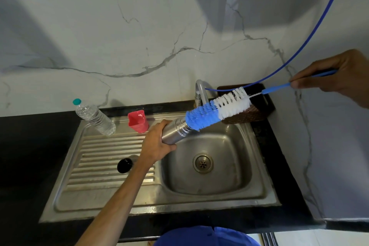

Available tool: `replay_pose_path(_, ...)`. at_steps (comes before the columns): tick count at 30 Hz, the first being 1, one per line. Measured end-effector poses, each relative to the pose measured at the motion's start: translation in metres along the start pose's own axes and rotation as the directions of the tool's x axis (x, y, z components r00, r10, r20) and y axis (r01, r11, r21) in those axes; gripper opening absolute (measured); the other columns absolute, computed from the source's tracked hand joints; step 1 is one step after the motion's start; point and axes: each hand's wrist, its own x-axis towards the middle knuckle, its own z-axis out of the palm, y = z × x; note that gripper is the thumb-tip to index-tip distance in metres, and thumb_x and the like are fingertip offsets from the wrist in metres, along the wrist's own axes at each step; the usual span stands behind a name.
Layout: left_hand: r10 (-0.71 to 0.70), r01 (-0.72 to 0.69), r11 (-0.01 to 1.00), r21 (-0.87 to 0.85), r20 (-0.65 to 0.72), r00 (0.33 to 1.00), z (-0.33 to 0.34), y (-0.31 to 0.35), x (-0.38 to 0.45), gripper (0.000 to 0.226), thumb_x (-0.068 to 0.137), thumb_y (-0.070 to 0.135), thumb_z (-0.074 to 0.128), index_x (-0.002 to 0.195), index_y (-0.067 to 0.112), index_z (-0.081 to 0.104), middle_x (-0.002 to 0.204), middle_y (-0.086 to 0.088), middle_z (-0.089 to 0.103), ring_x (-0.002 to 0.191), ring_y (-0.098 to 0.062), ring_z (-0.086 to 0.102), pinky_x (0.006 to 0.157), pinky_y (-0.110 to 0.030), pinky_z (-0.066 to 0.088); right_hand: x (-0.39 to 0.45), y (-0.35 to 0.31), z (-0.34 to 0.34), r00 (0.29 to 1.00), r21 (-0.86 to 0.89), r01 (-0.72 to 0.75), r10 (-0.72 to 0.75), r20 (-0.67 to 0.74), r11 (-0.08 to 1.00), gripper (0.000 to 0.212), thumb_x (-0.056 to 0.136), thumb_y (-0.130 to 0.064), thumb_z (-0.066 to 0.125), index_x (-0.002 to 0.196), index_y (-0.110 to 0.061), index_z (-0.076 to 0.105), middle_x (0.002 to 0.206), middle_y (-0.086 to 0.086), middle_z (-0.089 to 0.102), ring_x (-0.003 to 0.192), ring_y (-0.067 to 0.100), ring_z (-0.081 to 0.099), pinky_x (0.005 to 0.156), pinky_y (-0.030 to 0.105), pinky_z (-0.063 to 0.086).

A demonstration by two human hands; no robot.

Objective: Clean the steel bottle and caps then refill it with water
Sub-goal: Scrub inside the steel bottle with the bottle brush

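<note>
My left hand (156,144) grips the steel bottle (176,131), held tilted over the sink basin (229,170) with its mouth pointing up and to the right. A long bottle brush (217,109) with blue and white bristles has its blue tip at the bottle's mouth; most of the bristles are outside. My right hand (337,78) pinches the brush's thin blue handle at the far right. A black cap (124,165) lies on the ribbed drainboard (103,158), partly behind my left forearm.
A clear plastic water bottle (93,117) with a teal cap and a red cup (138,121) stand at the back of the drainboard. A tap (200,91) rises behind the basin beside a dark woven holder (251,113). A blue hose (311,34) curves down the marble wall.
</note>
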Motion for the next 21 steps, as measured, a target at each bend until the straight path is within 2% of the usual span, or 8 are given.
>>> replay_pose_path(4, 0.025, -0.025, 1.0, 0.018, -0.001, 1.0, -0.006, -0.002, -0.003, 0.082, 0.047, 0.045, 0.081, 0.124, 0.032, 0.056, 0.111, 0.005, 0.067, 0.096, -0.019, 0.066, 0.08, -0.043, 0.058, -0.005, -0.001, 0.013, 0.998, 0.004, -0.058, 0.058, 0.023, 0.998, 0.018, 0.075, -0.003, 0.083, 0.09, -0.011, 0.08, 0.059, -0.005, 0.07, 0.046, 0.002, 0.052, 0.049, 0.004, 0.036)
replay_pose_path(7, 0.025, -0.026, 0.995, 0.094, 0.008, 1.0, -0.011, -0.006, -0.004, 0.082, 0.05, 0.047, 0.082, 0.126, 0.037, 0.052, 0.113, 0.006, 0.066, 0.098, -0.02, 0.066, 0.079, -0.045, 0.059, -0.009, 0.001, 0.027, 0.993, -0.094, -0.073, 0.081, 0.087, 0.993, 0.019, 0.073, -0.006, 0.085, 0.089, -0.013, 0.082, 0.071, -0.003, 0.076, 0.058, 0.001, 0.063, 0.057, 0.004, 0.044)
replay_pose_path(11, 0.076, -0.086, 0.968, 0.237, 0.051, 0.996, -0.009, -0.001, -0.003, 0.081, 0.058, 0.032, 0.091, 0.13, 0.034, 0.052, 0.114, 0.0, 0.068, 0.1, -0.023, 0.066, 0.083, -0.042, 0.057, -0.012, 0.003, 0.057, 0.985, -0.128, -0.051, 0.07, 0.156, 0.99, 0.018, 0.072, -0.011, 0.087, 0.087, -0.017, 0.083, 0.075, -0.014, 0.077, 0.068, -0.007, 0.068, 0.065, 0.002, 0.044)
replay_pose_path(14, 0.102, -0.111, 0.958, 0.265, 0.049, 0.994, -0.004, 0.011, -0.001, 0.083, 0.058, 0.033, 0.091, 0.132, 0.034, 0.053, 0.116, 0.001, 0.068, 0.104, -0.022, 0.063, 0.089, -0.042, 0.054, -0.013, 0.008, 0.093, 0.965, -0.31, 0.069, 0.015, 0.263, 0.948, 0.01, 0.08, -0.029, 0.085, 0.09, -0.03, 0.083, 0.075, -0.021, 0.074, 0.072, -0.002, 0.069, 0.067, 0.017, 0.051)
replay_pose_path(16, 0.126, -0.137, 0.944, 0.301, 0.054, 0.991, -0.002, 0.02, 0.002, 0.085, 0.059, 0.036, 0.09, 0.133, 0.036, 0.05, 0.12, 0.0, 0.067, 0.107, -0.022, 0.062, 0.094, -0.045, 0.053, -0.018, 0.016, 0.122, 0.955, -0.465, 0.183, -0.045, 0.293, 0.866, 0.016, 0.087, -0.045, 0.069, 0.09, -0.034, 0.079, 0.075, -0.017, 0.072, 0.07, 0.005, 0.068, 0.063, 0.031, 0.054)
replay_pose_path(17, 0.142, -0.155, 0.936, 0.316, 0.063, 0.988, -0.002, 0.024, 0.004, 0.083, 0.06, 0.037, 0.09, 0.134, 0.035, 0.05, 0.121, -0.001, 0.068, 0.108, -0.023, 0.062, 0.096, -0.045, 0.053, -0.022, 0.021, 0.139, 0.951, -0.533, 0.248, -0.099, 0.292, 0.809, 0.021, 0.087, -0.046, 0.063, 0.091, -0.031, 0.077, 0.076, -0.012, 0.071, 0.068, 0.011, 0.068, 0.058, 0.03, 0.052)
replay_pose_path(19, 0.16, -0.175, 0.928, 0.328, 0.072, 0.984, -0.002, 0.029, 0.007, 0.08, 0.062, 0.038, 0.089, 0.133, 0.031, 0.053, 0.121, -0.001, 0.068, 0.109, -0.023, 0.063, 0.098, -0.046, 0.052, -0.031, 0.023, 0.173, 0.922, -0.684, 0.375, -0.177, 0.343, 0.626, 0.013, 0.079, -0.036, 0.073, 0.087, -0.026, 0.077, 0.074, -0.006, 0.068, 0.056, 0.019, 0.066, 0.046, 0.027, 0.046)
replay_pose_path(21, 0.151, -0.169, 0.927, 0.335, 0.08, 0.985, -0.007, 0.028, 0.005, 0.078, 0.064, 0.04, 0.09, 0.132, 0.029, 0.055, 0.122, -0.001, 0.068, 0.109, -0.022, 0.063, 0.098, -0.045, 0.053, -0.038, 0.016, 0.198, 0.91, -0.783, 0.413, -0.188, 0.368, 0.465, 0.027, 0.06, -0.026, 0.085, 0.086, -0.024, 0.076, 0.073, -0.004, 0.067, 0.044, 0.02, 0.061, 0.038, 0.022, 0.036)
